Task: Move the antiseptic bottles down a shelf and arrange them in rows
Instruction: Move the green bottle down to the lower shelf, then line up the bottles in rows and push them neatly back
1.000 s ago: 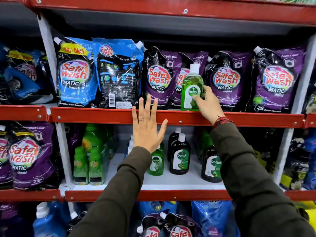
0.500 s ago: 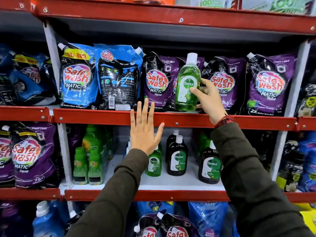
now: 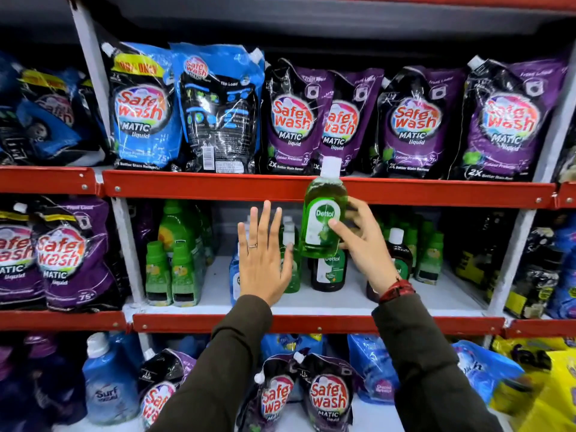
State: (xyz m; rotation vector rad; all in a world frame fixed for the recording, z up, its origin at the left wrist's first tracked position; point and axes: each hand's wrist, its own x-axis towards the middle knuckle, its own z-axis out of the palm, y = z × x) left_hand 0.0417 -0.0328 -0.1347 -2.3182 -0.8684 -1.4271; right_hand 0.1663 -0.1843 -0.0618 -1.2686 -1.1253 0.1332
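My right hand (image 3: 361, 241) grips a green antiseptic bottle (image 3: 322, 213) with a white cap, held upright in the air in front of the red edge of the upper shelf (image 3: 202, 187). On the white middle shelf (image 3: 343, 299) behind it stand a dark brown antiseptic bottle (image 3: 328, 271), another brown one (image 3: 400, 255) partly hidden by my right wrist, and a small green one (image 3: 291, 260) partly behind my left hand. My left hand (image 3: 263, 260) is flat with fingers spread, in front of that shelf, holding nothing.
Blue and purple detergent pouches (image 3: 293, 120) fill the upper shelf. Small green bottles stand at the middle shelf's left (image 3: 171, 272) and right (image 3: 430, 254). More pouches (image 3: 327, 397) and a blue bottle (image 3: 106, 388) fill the bottom shelf. White uprights (image 3: 127, 251) frame the bay.
My right hand has lifted the green bottle off the upper shelf and brought it down in front of the shelf edge. My left hand stays spread before the middle shelf. The view tilted down.
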